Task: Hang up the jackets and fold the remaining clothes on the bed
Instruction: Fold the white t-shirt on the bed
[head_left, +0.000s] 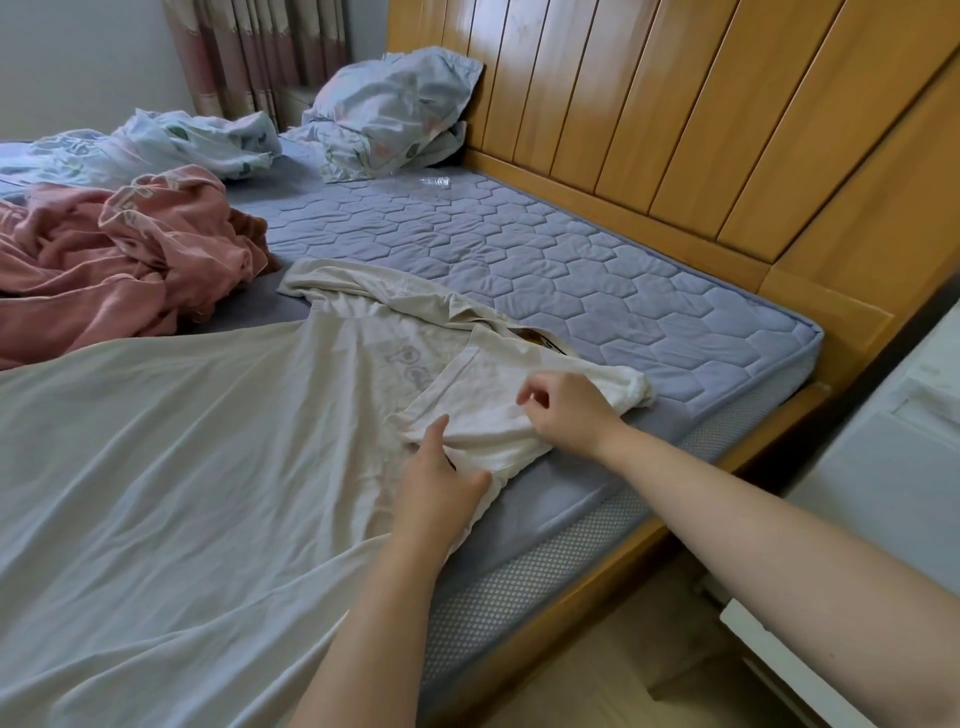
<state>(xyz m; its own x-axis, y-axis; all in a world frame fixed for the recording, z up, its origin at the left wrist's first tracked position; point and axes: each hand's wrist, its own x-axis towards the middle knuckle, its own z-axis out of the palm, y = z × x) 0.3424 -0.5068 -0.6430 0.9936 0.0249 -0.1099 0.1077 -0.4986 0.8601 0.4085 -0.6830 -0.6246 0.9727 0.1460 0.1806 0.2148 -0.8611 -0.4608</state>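
On the bed (649, 291) a white shirt (208, 441) lies flat, its long axis running from the collar at the far right to the hem at the near left. Its sleeve (483, 410) is turned over the chest. The right hand (566, 410) pinches the sleeve, and the left hand (441, 483), just beside it, grips the shirt edge, fingers hidden

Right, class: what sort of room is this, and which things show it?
Most likely a home bedroom: a quilted mattress against a wooden headboard, a pillow at its head, and curtains in the corner.
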